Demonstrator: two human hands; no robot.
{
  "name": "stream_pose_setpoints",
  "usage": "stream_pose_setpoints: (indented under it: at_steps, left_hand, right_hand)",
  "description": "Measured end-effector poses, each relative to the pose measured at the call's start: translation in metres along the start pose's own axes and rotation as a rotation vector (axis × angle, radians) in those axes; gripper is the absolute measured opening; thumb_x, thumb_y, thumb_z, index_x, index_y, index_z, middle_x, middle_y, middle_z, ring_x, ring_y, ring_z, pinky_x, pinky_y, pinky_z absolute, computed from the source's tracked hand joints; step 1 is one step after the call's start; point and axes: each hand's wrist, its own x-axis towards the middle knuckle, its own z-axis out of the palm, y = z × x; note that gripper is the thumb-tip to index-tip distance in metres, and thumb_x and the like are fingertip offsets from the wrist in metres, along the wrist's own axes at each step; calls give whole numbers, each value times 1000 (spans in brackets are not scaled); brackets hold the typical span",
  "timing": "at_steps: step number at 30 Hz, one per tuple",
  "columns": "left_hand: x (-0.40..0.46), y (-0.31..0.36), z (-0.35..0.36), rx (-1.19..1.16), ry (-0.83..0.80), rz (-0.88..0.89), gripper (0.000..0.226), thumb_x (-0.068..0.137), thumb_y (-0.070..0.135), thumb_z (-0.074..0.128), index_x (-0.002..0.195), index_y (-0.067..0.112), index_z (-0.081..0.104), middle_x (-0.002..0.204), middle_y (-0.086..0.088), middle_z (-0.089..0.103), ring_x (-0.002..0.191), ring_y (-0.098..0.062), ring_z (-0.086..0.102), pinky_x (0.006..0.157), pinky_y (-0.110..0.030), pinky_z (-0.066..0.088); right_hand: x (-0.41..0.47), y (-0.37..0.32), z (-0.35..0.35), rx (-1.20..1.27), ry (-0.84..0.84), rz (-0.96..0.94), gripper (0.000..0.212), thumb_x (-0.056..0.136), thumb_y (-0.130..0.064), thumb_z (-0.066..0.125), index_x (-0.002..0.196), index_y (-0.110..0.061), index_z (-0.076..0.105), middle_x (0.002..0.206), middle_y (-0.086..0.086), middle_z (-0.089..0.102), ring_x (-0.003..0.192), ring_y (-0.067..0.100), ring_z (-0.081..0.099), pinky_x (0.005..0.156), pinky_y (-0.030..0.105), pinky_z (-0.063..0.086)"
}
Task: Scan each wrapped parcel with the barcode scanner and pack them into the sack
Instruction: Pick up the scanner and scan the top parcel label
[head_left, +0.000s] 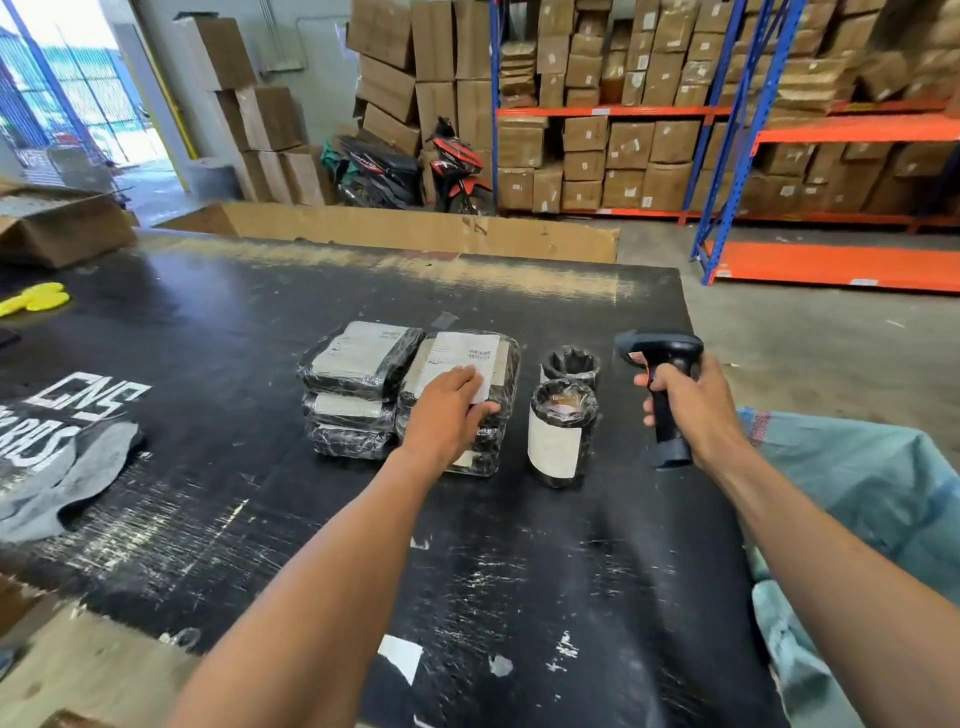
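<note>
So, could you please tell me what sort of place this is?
Most likely a warehouse packing area: blue-and-orange racking stacked with cardboard cartons, wrapped parcels with labels on a black table, and the right hand holding a barcode scanner.

Blue-and-orange racking (727, 110) of cardboard boxes (628, 145), concrete floor (810, 332), bright doorway (78, 98) at left

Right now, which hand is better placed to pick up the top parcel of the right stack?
The left hand: it rests on that top parcel already. The right hand grips the barcode scanner.
</note>
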Motion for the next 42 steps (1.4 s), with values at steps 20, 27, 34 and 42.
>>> stream_pose_setpoints:
  at_steps: [20,27,34,42]
  left_hand:
    - [79,-28,-68,-271,-719,-470,131,70,80,71,160,37,-15,171,-4,0,154,-37,15,119,-58,28]
    - [67,-52,-58,-504,-418,-398,90,76,55,82,153,34,40,163,-5,33,146,-31,37,120,-44,31]
    - [30,-52,-46,-958,-157,-413,64,75,27,89,130,36,57,142,5,50,121,-19,54,96,-35,52]
    - [3,-65,-71,-887,62,-223,67,76,36,88,131,49,53,137,3,47,124,-12,45,102,-27,35]
  right_hand:
    - [-45,-41,101,-231,-316,-27,64,92,0,58,141,-33,35,106,18,70,65,22,64,58,39,54]
    - [-55,-44,114,-126,-235,-12,62,91,5,55,145,-19,35,97,14,69,62,24,60,50,34,50]
    - [-73,-49,143,-41,-213,15,54,95,-19,68,138,-32,37,83,12,64,57,22,56,50,35,48]
    - [-97,-56,174,-154,-86,-137,55,94,-57,70,139,-39,44,88,7,73,54,21,60,50,34,52]
